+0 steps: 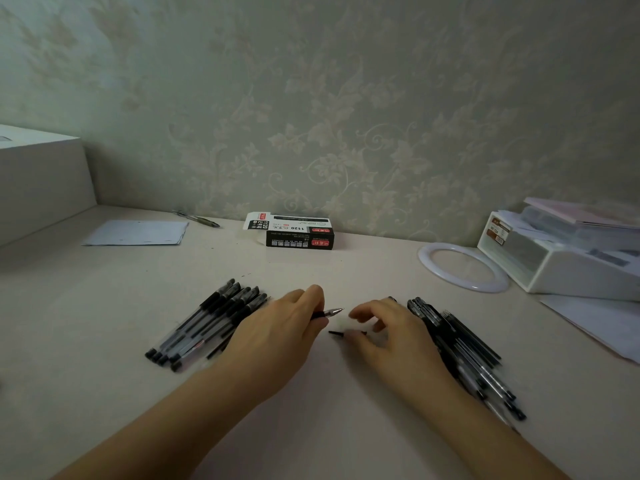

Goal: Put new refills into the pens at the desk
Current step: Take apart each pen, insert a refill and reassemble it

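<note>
A: Light?
B: Dim, flat, greenish cast. No hard shadows; soft ones under both forearms on the desk (311, 268). No glare.
A: Sharp?
B: Centre ok-ish. Right hand (391, 334) smeared w/ motion blur, fingertips soft. Wide-angle bend at edges: desk edge curves, white organiser (561, 268) at right stretched and fuzzy. Wallpaper (346, 116) soft, low contrast.
</note>
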